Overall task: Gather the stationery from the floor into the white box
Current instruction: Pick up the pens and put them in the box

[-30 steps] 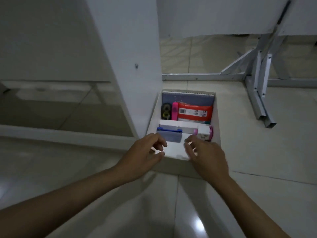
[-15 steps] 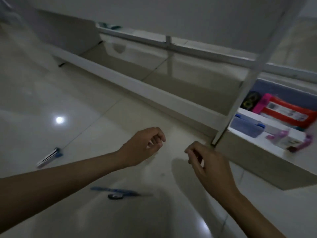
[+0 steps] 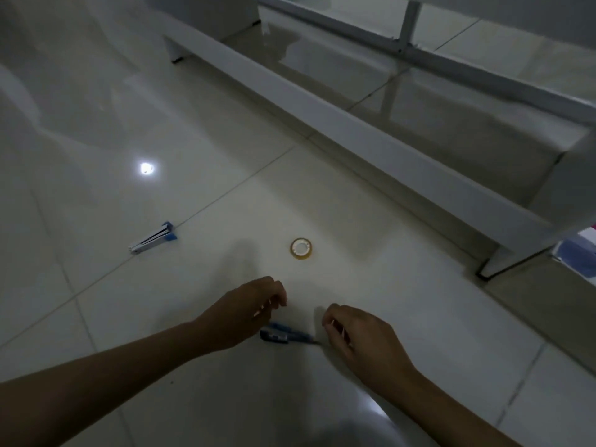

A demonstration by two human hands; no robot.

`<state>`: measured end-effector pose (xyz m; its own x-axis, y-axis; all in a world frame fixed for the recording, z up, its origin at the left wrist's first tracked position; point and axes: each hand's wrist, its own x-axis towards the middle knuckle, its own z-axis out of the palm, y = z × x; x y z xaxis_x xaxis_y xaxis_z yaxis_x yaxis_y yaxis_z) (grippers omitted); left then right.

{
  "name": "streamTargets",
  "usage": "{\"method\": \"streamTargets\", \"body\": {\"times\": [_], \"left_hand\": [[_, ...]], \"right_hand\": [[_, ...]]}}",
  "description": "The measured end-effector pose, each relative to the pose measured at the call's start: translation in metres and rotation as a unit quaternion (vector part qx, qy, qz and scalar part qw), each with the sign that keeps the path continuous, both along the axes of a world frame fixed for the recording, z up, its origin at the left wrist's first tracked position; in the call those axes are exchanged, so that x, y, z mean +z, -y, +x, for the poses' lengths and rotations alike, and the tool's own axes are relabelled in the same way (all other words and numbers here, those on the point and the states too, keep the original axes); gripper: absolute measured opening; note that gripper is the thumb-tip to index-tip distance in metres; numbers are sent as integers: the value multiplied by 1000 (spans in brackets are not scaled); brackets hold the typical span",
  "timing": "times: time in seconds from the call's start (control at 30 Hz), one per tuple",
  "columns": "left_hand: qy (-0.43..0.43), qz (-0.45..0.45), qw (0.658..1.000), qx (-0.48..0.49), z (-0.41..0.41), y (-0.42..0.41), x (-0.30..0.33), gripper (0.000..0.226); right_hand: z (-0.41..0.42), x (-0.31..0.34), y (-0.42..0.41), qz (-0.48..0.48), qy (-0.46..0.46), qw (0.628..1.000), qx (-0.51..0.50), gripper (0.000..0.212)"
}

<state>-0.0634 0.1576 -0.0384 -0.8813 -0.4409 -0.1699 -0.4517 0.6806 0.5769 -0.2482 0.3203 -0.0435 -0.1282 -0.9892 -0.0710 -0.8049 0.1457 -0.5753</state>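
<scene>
A blue utility knife lies on the pale floor tiles between my two hands. My left hand hovers just left of it, fingers loosely curled and holding nothing. My right hand hangs just right of the knife's tip, fingers curled and empty. A small roll of clear tape lies flat further away, beyond both hands. A blue and white stapler lies to the far left. Only a corner of the white box, with blue and pink contents, shows at the right edge.
A long white frame rail runs diagonally across the floor from upper left to right, ending in a foot near the box. A bright lamp reflection shines on the tiles at left.
The view has swung left, away from the box, to the open floor. Both hands left the box and came down beside the blue knife; the tape roll has come into view.
</scene>
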Motion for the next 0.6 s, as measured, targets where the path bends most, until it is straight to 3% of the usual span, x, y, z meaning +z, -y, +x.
{"method": "streamTargets", "body": {"times": [0.3,0.53,0.6], "left_hand": [[70,-125,976,-162,13,11,-25,13],[32,-50,998,-14,22,20,-23,6],[-14,-27,999,37,27,20,-19,17]], "right_hand": [[21,-18,11,1,-33,999,35,7],[31,-33,14,-22,-127,987,96,47],[32,-37,15,-23,-139,986,93,50]]}}
